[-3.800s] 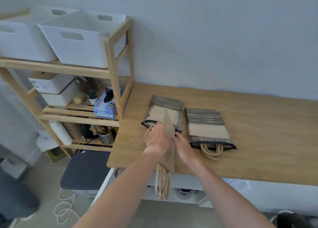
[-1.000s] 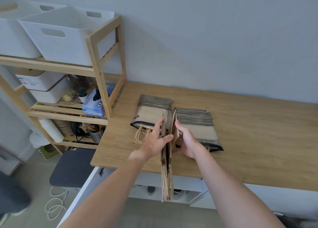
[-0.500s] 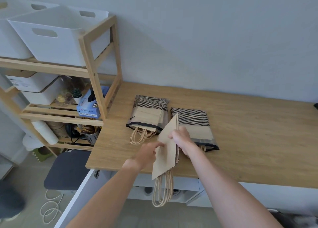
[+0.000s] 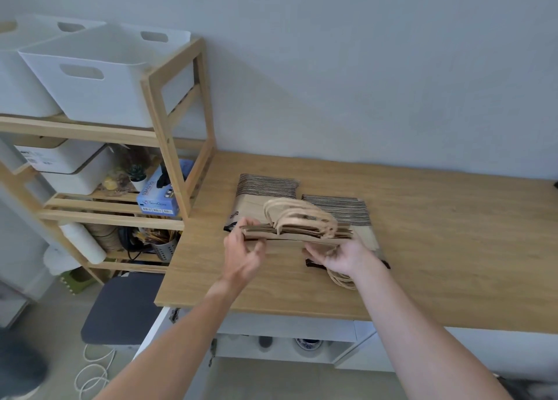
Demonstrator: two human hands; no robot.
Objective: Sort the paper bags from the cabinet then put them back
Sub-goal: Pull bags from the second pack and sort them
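A bundle of several flat brown paper bags [image 4: 297,236] is held level above the wooden table [image 4: 437,248], its rope handles [image 4: 290,215] pointing up and away from me. My left hand [image 4: 243,256] grips the bundle's left end. The right end is held from below by my right hand [image 4: 339,256]. Under the bundle lie two stacks of striped bags: the left stack [image 4: 265,188] and the right stack [image 4: 341,209], both partly hidden by the bundle and my hands.
A wooden shelf unit [image 4: 169,133] stands left of the table, carrying white bins [image 4: 93,76], white boxes and a blue glove box [image 4: 157,197]. A dark stool [image 4: 120,306] sits below the table's left corner. A white cable lies on the floor.
The bundle hung upright with its handles down; now it is turned level with the handles up, and has moved back over the two striped stacks. Both hands shifted to its ends.
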